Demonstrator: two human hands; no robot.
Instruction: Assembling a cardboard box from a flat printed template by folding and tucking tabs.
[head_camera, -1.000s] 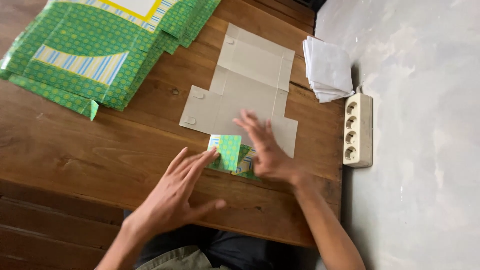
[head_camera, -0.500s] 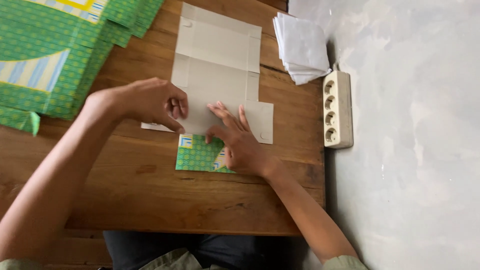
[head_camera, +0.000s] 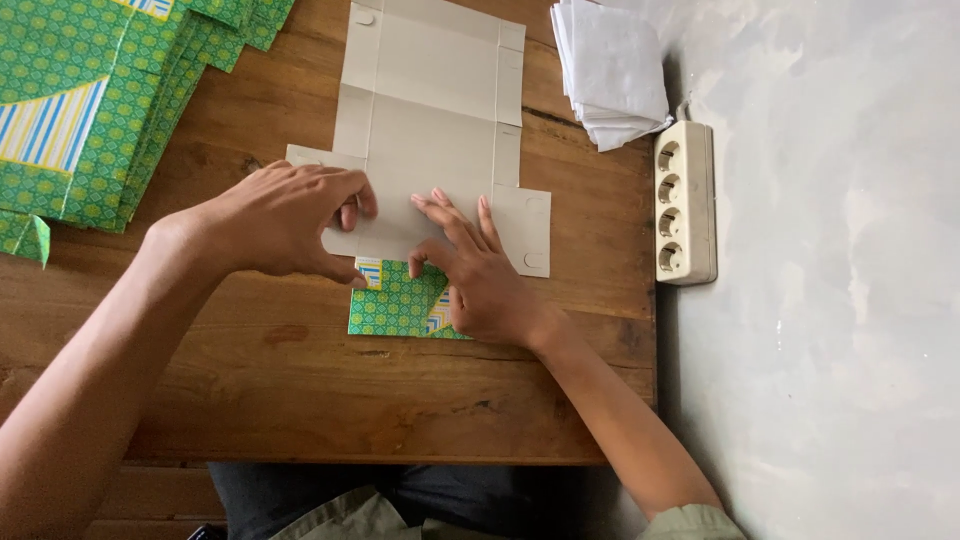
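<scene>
A flat, unfolded cardboard box blank (head_camera: 430, 130) is seen lying plain grey side up on the wooden table (head_camera: 300, 390), near the middle of its far half. Its near flap (head_camera: 395, 300) is folded back toward the person, so the green patterned face is shown there, with a strip of blue and yellow stripes at its edges.

The left hand (head_camera: 285, 220) is laid over the blank's near left part, fingers (head_camera: 345, 195) curled and bunched, tips pressed down on the grey card; the thumb is tucked at the fold line, just touching the green flap's top corner. Whether an edge is actually being pinched cannot be told.

The right hand (head_camera: 480, 275) is set just beside it, fingers (head_camera: 450, 215) spread and held flat on the grey card, the heel of the hand resting over the green flap's right side.

At far left, a stack of matching green printed blanks (head_camera: 90, 110) is fanned on the table, well apart from the hands. At the far right corner a pile of white folded papers (head_camera: 610, 70) is seen, and a cream power strip (head_camera: 685, 200) is lined along the table's right edge.
</scene>
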